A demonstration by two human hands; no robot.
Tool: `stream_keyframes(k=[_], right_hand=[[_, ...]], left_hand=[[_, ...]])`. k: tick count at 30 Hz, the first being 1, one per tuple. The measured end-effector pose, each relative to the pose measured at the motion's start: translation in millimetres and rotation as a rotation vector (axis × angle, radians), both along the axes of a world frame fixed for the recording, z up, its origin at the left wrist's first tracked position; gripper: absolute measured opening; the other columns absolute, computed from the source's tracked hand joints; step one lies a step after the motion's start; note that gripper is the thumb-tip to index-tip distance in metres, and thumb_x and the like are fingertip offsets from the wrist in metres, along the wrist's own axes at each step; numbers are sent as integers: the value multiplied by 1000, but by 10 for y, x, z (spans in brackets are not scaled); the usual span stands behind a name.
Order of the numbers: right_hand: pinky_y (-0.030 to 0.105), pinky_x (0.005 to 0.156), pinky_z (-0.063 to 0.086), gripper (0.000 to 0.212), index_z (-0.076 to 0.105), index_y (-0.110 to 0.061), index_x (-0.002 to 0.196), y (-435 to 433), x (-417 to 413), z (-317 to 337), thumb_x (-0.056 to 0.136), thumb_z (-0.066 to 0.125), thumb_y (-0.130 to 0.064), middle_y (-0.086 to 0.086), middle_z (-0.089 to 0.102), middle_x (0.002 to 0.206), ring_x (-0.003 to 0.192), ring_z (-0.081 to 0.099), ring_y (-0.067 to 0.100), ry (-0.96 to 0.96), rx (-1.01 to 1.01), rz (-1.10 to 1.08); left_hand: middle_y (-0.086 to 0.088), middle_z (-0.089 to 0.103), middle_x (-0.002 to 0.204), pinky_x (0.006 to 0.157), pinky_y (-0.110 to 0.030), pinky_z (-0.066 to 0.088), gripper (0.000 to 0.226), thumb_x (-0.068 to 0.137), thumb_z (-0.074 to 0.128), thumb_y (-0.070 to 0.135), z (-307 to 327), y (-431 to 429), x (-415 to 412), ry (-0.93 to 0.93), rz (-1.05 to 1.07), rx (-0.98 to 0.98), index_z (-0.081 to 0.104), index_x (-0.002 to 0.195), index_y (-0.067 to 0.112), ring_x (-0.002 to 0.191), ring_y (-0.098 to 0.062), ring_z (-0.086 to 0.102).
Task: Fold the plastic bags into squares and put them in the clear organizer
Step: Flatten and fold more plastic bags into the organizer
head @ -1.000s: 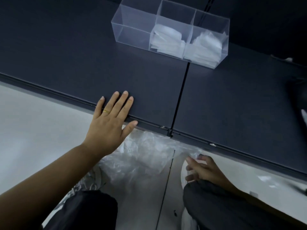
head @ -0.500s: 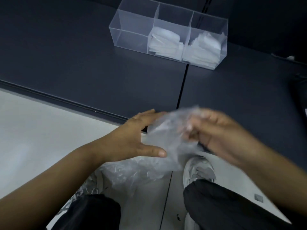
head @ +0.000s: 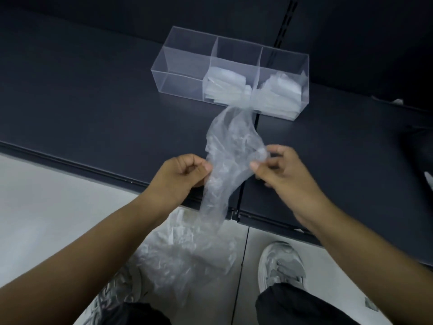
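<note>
- My left hand (head: 185,177) pinches one edge of the crumpled plastic bag (head: 225,160), and my right hand (head: 281,174) pinches the opposite edge. The bag hangs between them over the front of the dark shelf (head: 93,102), with its tail drooping past the lip.
- I judge the step to be opening it flat. I would draw the edges apart, lay it on the bare shelf and press the air out before the first fold, since thin film springs back.
- The clear organizer (head: 180,83) stands further back. Folded bags (head: 225,87) fill its middle and right compartments; the left one is empty.
- A pile of loose bags (head: 182,259) lies on the floor by my shoes (head: 281,266). The shelf seam (head: 248,160) under the bag may snag a crease.
</note>
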State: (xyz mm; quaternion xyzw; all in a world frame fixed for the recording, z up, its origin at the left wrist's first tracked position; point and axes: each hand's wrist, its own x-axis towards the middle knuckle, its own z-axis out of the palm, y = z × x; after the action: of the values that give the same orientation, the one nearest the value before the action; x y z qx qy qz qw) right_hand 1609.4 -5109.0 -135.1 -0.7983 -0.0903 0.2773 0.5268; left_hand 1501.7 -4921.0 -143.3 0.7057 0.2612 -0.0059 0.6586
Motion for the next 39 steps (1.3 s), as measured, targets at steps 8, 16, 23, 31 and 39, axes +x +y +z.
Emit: stream_keyframes(k=[8, 16, 23, 31, 39], right_hand=[[15, 52, 42, 11, 65, -13, 76, -176, 245, -47, 87, 67, -13, -4, 64, 60, 52, 52, 3, -20, 108, -104], [25, 73, 48, 7, 59, -18, 79, -467, 548, 378, 81, 59, -25, 1, 70, 90, 78, 67, 10, 180, 448, -194], [29, 84, 52, 23, 66, -5, 97, 65, 271, 857, 92, 54, -23, 18, 67, 106, 96, 64, 21, 65, 579, 239], [30, 98, 46, 58, 49, -31, 126, 127, 350, 754, 73, 69, -42, -12, 52, 128, 118, 52, 3, -209, 222, 129], [28, 89, 48, 23, 68, -14, 88, 91, 48, 293, 77, 71, -33, 0, 71, 89, 87, 65, 12, -27, 301, 4]], left_hand=[[3, 70, 69, 64, -16, 54, 20, 96, 54, 16, -52, 134, -49, 7, 275, -57, 64, 80, 11, 67, -9, 67], [1, 67, 69, 58, -21, 55, 16, 98, 52, 20, 59, 524, 11, 88, 644, -295, 56, 83, 15, 60, -9, 64], [30, 28, 145, 92, 0, 33, 103, 59, 75, 65, 683, 35, 40, -251, -233, 502, 15, 141, 54, 130, 17, 27], [2, 75, 84, 64, -21, 56, 12, 89, 63, 24, 655, 36, 217, -282, 261, 32, 74, 88, 19, 77, -7, 69], [-4, 75, 90, 62, -26, 57, 15, 74, 69, 28, 491, 109, 182, -168, 402, -542, 74, 82, 17, 85, -18, 73]])
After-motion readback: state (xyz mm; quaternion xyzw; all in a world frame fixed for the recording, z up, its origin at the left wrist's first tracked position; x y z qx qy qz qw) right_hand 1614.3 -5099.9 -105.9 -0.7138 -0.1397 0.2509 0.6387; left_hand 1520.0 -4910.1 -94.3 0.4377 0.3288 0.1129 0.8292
